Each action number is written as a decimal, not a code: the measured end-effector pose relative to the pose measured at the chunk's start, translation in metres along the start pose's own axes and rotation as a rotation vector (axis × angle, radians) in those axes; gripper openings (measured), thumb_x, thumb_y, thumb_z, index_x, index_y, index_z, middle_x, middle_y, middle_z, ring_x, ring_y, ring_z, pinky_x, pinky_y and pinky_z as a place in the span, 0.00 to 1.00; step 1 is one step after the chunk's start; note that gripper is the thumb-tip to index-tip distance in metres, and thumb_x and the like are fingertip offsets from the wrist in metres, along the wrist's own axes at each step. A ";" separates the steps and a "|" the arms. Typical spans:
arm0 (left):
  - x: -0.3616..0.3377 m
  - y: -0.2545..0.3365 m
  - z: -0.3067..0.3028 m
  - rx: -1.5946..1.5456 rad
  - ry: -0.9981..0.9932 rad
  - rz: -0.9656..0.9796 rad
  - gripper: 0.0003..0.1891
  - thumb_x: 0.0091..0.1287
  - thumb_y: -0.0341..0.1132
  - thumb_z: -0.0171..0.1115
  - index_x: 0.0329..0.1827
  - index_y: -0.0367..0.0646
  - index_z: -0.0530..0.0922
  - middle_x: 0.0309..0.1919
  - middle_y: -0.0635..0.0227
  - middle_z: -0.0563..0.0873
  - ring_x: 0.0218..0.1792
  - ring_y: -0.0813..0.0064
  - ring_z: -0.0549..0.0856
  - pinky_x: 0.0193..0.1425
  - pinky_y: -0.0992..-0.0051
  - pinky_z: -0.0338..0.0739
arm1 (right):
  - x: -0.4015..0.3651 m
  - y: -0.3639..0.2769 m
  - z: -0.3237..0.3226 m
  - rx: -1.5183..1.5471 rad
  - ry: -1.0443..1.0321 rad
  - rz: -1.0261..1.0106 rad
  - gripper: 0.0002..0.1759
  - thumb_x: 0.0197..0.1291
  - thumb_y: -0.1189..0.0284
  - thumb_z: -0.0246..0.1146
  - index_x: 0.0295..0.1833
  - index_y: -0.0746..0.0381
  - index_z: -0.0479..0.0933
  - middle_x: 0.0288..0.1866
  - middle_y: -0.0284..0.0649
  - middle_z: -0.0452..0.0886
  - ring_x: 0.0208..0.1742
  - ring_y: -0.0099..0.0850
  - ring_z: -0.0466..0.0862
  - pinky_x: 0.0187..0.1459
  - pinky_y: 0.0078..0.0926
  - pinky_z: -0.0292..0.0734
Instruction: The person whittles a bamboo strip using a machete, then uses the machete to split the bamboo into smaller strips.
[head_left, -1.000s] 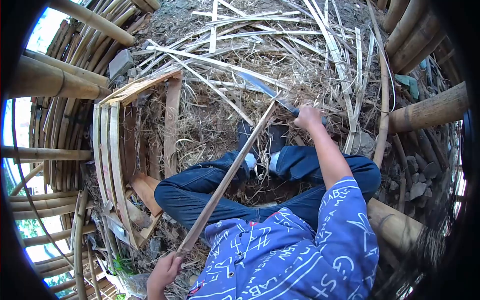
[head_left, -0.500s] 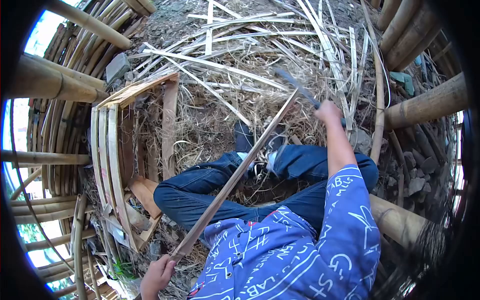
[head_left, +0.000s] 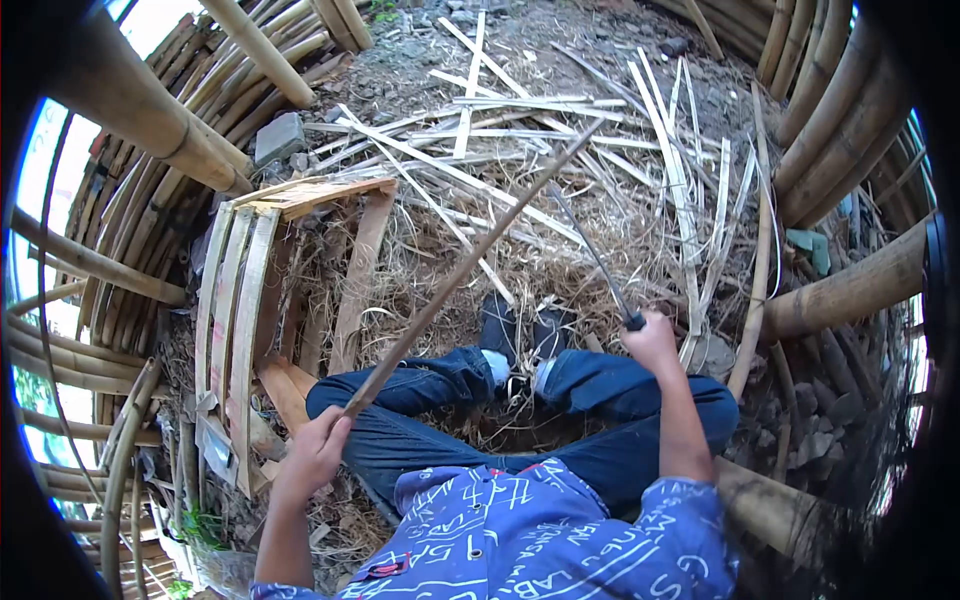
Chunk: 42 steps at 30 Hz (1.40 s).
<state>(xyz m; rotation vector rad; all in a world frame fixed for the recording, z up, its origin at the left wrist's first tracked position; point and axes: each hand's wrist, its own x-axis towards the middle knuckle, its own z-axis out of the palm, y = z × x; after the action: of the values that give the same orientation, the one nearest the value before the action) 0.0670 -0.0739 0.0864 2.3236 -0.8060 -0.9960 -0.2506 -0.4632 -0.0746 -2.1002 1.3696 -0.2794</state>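
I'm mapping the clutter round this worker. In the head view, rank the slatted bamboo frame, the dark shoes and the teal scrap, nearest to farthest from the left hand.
1. The slatted bamboo frame, right beside the left hand, on its left.
2. The dark shoes, ahead, in the middle.
3. The teal scrap, far across on the right.

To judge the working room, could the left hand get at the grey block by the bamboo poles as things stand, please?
Probably not: the left hand grips the bamboo strip, and the slatted frame lies before the grey block.
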 end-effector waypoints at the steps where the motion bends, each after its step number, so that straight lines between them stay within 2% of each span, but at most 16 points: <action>1: 0.012 0.004 0.013 0.007 0.085 0.082 0.13 0.74 0.38 0.54 0.40 0.34 0.75 0.23 0.60 0.78 0.26 0.70 0.78 0.33 0.68 0.72 | -0.010 0.003 0.001 0.075 0.009 0.000 0.09 0.42 0.72 0.65 0.24 0.68 0.76 0.20 0.48 0.78 0.21 0.37 0.78 0.27 0.37 0.71; 3: 0.029 0.002 0.032 -0.007 0.172 0.166 0.14 0.73 0.39 0.55 0.39 0.34 0.75 0.24 0.56 0.79 0.28 0.67 0.79 0.36 0.66 0.73 | -0.030 0.002 -0.001 0.194 0.011 0.070 0.09 0.42 0.74 0.66 0.22 0.68 0.75 0.17 0.39 0.76 0.20 0.27 0.74 0.25 0.33 0.69; 5: 0.040 -0.005 0.049 0.005 0.104 0.009 0.19 0.71 0.46 0.58 0.35 0.34 0.74 0.25 0.53 0.80 0.28 0.59 0.79 0.38 0.64 0.73 | -0.045 0.002 -0.003 0.268 0.046 0.084 0.08 0.43 0.75 0.66 0.21 0.66 0.74 0.16 0.32 0.74 0.20 0.22 0.72 0.24 0.31 0.67; 9: 0.045 -0.009 0.078 0.128 0.018 -0.118 0.27 0.65 0.56 0.62 0.35 0.34 0.74 0.29 0.46 0.82 0.34 0.46 0.82 0.40 0.58 0.74 | -0.044 0.007 0.002 0.396 0.013 0.184 0.06 0.46 0.78 0.63 0.22 0.64 0.73 0.16 0.34 0.75 0.15 0.22 0.72 0.18 0.25 0.66; 13: 0.042 0.005 0.101 0.252 0.060 -0.153 0.28 0.62 0.57 0.65 0.36 0.34 0.76 0.32 0.43 0.84 0.39 0.44 0.85 0.43 0.56 0.77 | -0.041 -0.012 0.019 0.746 0.002 0.303 0.03 0.49 0.80 0.61 0.27 0.64 0.73 0.16 0.34 0.73 0.13 0.23 0.72 0.16 0.23 0.67; 16: 0.046 -0.001 0.128 0.132 0.061 -0.121 0.27 0.62 0.54 0.67 0.37 0.33 0.76 0.29 0.45 0.83 0.36 0.45 0.85 0.39 0.59 0.76 | -0.041 -0.019 0.033 0.884 -0.021 0.331 0.03 0.50 0.81 0.60 0.32 0.64 0.72 0.17 0.34 0.72 0.13 0.24 0.71 0.16 0.24 0.68; 17: 0.050 -0.010 0.140 0.056 0.018 -0.100 0.25 0.62 0.51 0.69 0.37 0.31 0.76 0.30 0.46 0.83 0.34 0.52 0.85 0.39 0.60 0.76 | -0.043 -0.018 0.037 0.935 -0.063 0.358 0.04 0.50 0.81 0.59 0.32 0.63 0.72 0.17 0.34 0.71 0.13 0.25 0.71 0.17 0.25 0.68; 20: 0.066 -0.027 0.164 -0.248 -0.195 -0.022 0.17 0.63 0.45 0.69 0.35 0.41 0.74 0.22 0.72 0.75 0.22 0.77 0.74 0.26 0.73 0.69 | -0.045 -0.004 0.048 1.000 -0.145 0.410 0.05 0.51 0.81 0.59 0.31 0.61 0.70 0.17 0.34 0.69 0.13 0.26 0.71 0.17 0.26 0.68; 21: 0.067 -0.024 0.164 -0.248 -0.199 -0.021 0.17 0.63 0.45 0.69 0.35 0.41 0.74 0.22 0.72 0.75 0.22 0.77 0.74 0.26 0.73 0.69 | -0.046 -0.005 0.049 0.987 -0.174 0.427 0.05 0.51 0.81 0.59 0.30 0.61 0.70 0.17 0.34 0.70 0.13 0.26 0.71 0.17 0.26 0.68; 23: 0.074 -0.015 0.161 -0.809 -0.635 -0.240 0.15 0.67 0.44 0.66 0.41 0.46 0.71 0.20 0.82 0.67 0.17 0.88 0.65 0.19 0.83 0.59 | -0.047 -0.004 0.053 0.982 -0.217 0.458 0.06 0.52 0.81 0.60 0.30 0.60 0.70 0.17 0.34 0.70 0.13 0.26 0.71 0.17 0.26 0.68; 27: 0.091 -0.016 0.169 -1.046 -0.928 -0.259 0.12 0.71 0.41 0.62 0.46 0.47 0.69 0.20 0.86 0.62 0.16 0.94 0.58 0.16 0.88 0.50 | -0.044 -0.010 0.057 1.013 -0.209 0.430 0.05 0.51 0.80 0.60 0.30 0.60 0.70 0.17 0.34 0.70 0.13 0.26 0.71 0.17 0.27 0.68; 31: 0.094 -0.017 0.179 -1.097 -0.938 -0.297 0.12 0.70 0.41 0.62 0.46 0.47 0.69 0.19 0.86 0.62 0.16 0.94 0.59 0.17 0.88 0.50 | -0.042 -0.004 0.061 1.023 -0.206 0.410 0.05 0.52 0.80 0.60 0.30 0.60 0.70 0.17 0.34 0.70 0.13 0.26 0.70 0.17 0.27 0.68; 34: 0.088 -0.011 0.190 -0.966 -0.821 -0.273 0.13 0.69 0.42 0.64 0.44 0.47 0.70 0.19 0.86 0.64 0.16 0.93 0.61 0.16 0.87 0.51 | -0.044 -0.006 0.060 1.056 -0.205 0.437 0.05 0.52 0.80 0.60 0.31 0.60 0.71 0.17 0.34 0.70 0.13 0.26 0.70 0.17 0.27 0.68; 36: 0.082 -0.003 0.193 -0.655 -0.622 -0.228 0.13 0.68 0.43 0.66 0.36 0.48 0.72 0.18 0.82 0.68 0.15 0.90 0.63 0.16 0.83 0.53 | -0.045 -0.009 0.062 1.014 -0.192 0.421 0.04 0.52 0.79 0.59 0.32 0.61 0.71 0.17 0.34 0.70 0.14 0.26 0.70 0.18 0.27 0.68; 38: 0.082 -0.008 0.199 -0.650 -0.582 -0.203 0.14 0.67 0.43 0.67 0.31 0.45 0.75 0.19 0.79 0.72 0.17 0.86 0.68 0.18 0.80 0.59 | -0.049 -0.015 0.062 0.993 -0.194 0.427 0.03 0.52 0.79 0.60 0.30 0.62 0.72 0.17 0.35 0.71 0.13 0.25 0.71 0.17 0.25 0.68; 42: 0.090 -0.027 0.217 -0.433 -0.449 -0.018 0.12 0.67 0.41 0.67 0.33 0.41 0.77 0.22 0.74 0.77 0.21 0.84 0.73 0.24 0.77 0.67 | -0.060 -0.025 0.071 0.719 -0.266 0.155 0.06 0.49 0.79 0.61 0.24 0.62 0.71 0.17 0.34 0.74 0.13 0.22 0.72 0.16 0.22 0.67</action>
<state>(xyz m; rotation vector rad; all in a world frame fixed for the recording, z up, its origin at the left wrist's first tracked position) -0.0391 -0.1584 -0.1070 1.7660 -0.6467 -1.5581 -0.2240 -0.3771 -0.1068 -1.3737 1.0550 -0.3501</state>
